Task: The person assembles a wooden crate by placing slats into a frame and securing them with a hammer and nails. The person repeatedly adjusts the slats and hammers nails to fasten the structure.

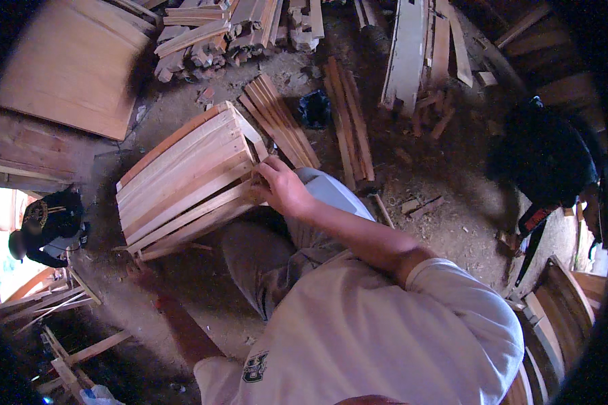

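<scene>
A slatted wooden frame point(182, 182), made of several long pale slats side by side, stands tilted on the dirt floor in front of my knees. My right hand point(280, 189) grips its right end, fingers curled over the slat ends. My left arm reaches out in shadow at the lower left, and my left hand point(138, 270) sits by the frame's lower left corner; its grip is too dark to make out. My grey trousers point(250, 256) and white shirt fill the lower middle.
A bundle of loose slats point(280, 121) and a black bag point(314, 108) lie beyond the frame. Stacked timber point(209, 34) and a plywood sheet point(74, 67) lie at the back. One person in dark clothes point(47, 223) is at the left, another point(540, 155) at the right.
</scene>
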Demonstrator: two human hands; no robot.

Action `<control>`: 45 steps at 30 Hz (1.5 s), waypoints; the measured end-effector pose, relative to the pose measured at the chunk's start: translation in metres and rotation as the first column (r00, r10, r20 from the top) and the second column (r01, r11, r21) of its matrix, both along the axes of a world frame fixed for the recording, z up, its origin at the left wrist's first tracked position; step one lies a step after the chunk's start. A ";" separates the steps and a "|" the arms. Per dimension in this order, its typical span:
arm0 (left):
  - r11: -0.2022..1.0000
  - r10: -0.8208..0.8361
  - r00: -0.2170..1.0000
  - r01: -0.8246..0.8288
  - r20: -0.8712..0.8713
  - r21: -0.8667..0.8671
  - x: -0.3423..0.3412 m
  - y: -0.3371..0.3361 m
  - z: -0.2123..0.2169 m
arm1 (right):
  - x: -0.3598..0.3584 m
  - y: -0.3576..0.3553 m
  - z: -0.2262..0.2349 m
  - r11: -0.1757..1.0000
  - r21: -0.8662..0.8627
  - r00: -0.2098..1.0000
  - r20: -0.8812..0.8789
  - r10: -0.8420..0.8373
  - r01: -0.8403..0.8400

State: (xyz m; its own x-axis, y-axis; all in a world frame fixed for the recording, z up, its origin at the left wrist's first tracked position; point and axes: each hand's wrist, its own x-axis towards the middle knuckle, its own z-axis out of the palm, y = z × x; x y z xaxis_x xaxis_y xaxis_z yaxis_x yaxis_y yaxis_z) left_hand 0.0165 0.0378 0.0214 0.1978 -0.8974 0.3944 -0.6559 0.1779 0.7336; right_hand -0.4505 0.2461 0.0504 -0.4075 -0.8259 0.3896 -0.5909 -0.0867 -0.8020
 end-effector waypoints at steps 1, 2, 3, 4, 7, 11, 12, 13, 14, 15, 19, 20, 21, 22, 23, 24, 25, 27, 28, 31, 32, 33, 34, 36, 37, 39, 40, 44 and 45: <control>0.999 -0.004 1.000 0.004 0.015 -0.045 -0.010 0.015 -0.002 | 0.001 0.000 0.001 1.000 0.003 1.000 0.028 0.002 -0.003; 0.998 -0.031 0.999 0.032 0.022 -0.056 -0.022 0.030 -0.006 | 0.001 -0.001 0.002 1.000 0.012 1.000 0.013 0.019 -0.019; 0.997 -0.039 0.999 0.041 0.039 -0.071 -0.023 0.052 -0.011 | 0.004 -0.004 0.003 0.998 0.017 0.998 0.006 0.056 -0.056; 0.993 -0.105 0.994 0.107 0.042 -0.043 -0.045 0.064 -0.024 | -0.003 0.000 0.003 0.998 0.039 0.999 -0.016 0.049 -0.048; 0.948 -0.254 0.967 0.242 0.032 0.206 -0.064 0.128 -0.067 | 0.000 -0.003 -0.006 0.997 0.061 0.998 0.002 0.055 -0.055; 0.745 -0.386 0.921 0.279 0.051 0.606 -0.092 0.198 -0.132 | -0.003 0.005 0.004 0.995 0.055 0.978 0.193 0.074 -0.086; 0.736 -0.351 0.930 0.200 0.112 0.647 -0.092 0.215 -0.142 | 0.005 0.002 0.004 0.990 0.039 0.963 0.237 0.125 -0.138; 0.765 -0.330 0.924 0.143 0.192 0.628 -0.112 0.218 -0.138 | -0.001 0.003 0.005 0.989 0.031 0.952 0.276 0.129 -0.143; 0.733 -0.446 0.878 0.247 0.174 0.633 -0.114 0.207 -0.143 | -0.007 0.009 0.006 0.987 0.074 0.947 0.299 0.118 -0.146; 0.725 -0.491 0.853 0.286 0.179 0.626 -0.083 0.202 -0.148 | 0.005 0.012 0.014 0.971 0.092 0.926 0.333 0.180 -0.222; 0.603 -0.527 0.832 0.510 -0.174 0.613 -0.169 0.191 -0.088 | -0.052 0.070 -0.012 0.978 0.082 0.750 0.654 0.092 -0.192; 0.636 -0.494 0.861 0.453 -0.121 0.625 -0.156 0.189 -0.098 | -0.063 0.088 -0.004 0.970 0.076 0.649 0.755 0.095 -0.230; 0.673 -0.449 0.891 0.385 -0.065 0.632 -0.132 0.184 -0.123 | -0.070 0.102 -0.009 0.976 0.030 0.515 0.852 0.088 -0.217; 0.699 -0.466 0.885 0.371 -0.003 0.611 -0.117 0.182 -0.137 | -0.078 0.118 -0.017 0.983 -0.002 0.371 0.926 0.072 -0.184; 0.730 -0.471 0.880 0.346 0.065 0.589 -0.097 0.182 -0.150 | -0.085 0.133 -0.015 0.992 0.067 0.248 0.968 -0.038 -0.109; 0.745 -0.535 0.833 0.383 0.145 0.546 -0.085 0.184 -0.156 | -0.095 0.150 -0.023 0.989 0.130 0.207 0.972 -0.112 -0.073; 0.748 -0.532 0.832 0.374 0.158 0.548 -0.094 0.186 -0.150 | -0.109 0.171 -0.036 0.989 0.141 0.158 0.978 -0.133 -0.043; 0.736 -0.472 0.873 0.314 0.122 0.599 -0.150 0.192 -0.110 | -0.124 0.209 -0.047 0.988 0.145 0.134 0.979 -0.151 0.050; 0.726 -0.379 0.921 0.236 0.090 0.645 -0.172 0.197 -0.085 | -0.126 0.217 -0.056 0.978 0.190 0.142 0.969 -0.201 0.083; 0.742 -0.421 0.905 0.309 0.055 0.595 -0.140 0.200 -0.112 | -0.127 0.218 -0.096 0.946 0.304 0.151 0.935 -0.320 0.116; 0.731 -0.425 0.905 0.336 0.011 0.594 -0.145 0.201 -0.110 | -0.126 0.215 -0.111 0.932 0.342 0.132 0.925 -0.356 0.118; 0.698 -0.406 0.911 0.361 -0.074 0.618 -0.175 0.203 -0.071 | -0.127 0.219 -0.134 0.912 0.386 0.104 0.910 -0.401 0.138; 0.676 -0.371 0.917 0.377 -0.149 0.634 -0.193 0.205 -0.045 | -0.129 0.224 -0.161 0.949 0.297 0.015 0.954 -0.301 0.107; 0.687 -0.369 0.923 0.351 -0.111 0.636 -0.163 0.195 -0.083 | -0.126 0.216 -0.221 0.881 0.458 0.234 0.849 -0.473 0.119; 0.706 -0.372 0.927 0.315 -0.046 0.634 -0.160 0.192 -0.092 | -0.128 0.213 -0.258 0.833 0.533 0.335 0.765 -0.550 0.149; 0.768 -0.338 0.931 0.186 0.142 0.613 -0.148 0.194 -0.104 | -0.138 0.202 -0.297 0.802 0.578 0.605 0.588 -0.538 0.151; 0.805 -0.294 0.917 0.086 0.270 0.587 -0.139 0.200 -0.112 | -0.136 0.188 -0.277 0.811 0.569 0.737 0.487 -0.468 0.139; 0.747 -0.322 0.942 0.189 0.097 0.638 -0.150 0.201 -0.101 | -0.145 0.144 -0.221 0.682 0.604 0.867 -0.034 -0.496 0.413; 0.719 -0.338 0.941 0.252 0.009 0.647 -0.149 0.199 -0.101 | -0.146 0.131 -0.207 0.611 0.641 0.855 -0.146 -0.498 0.465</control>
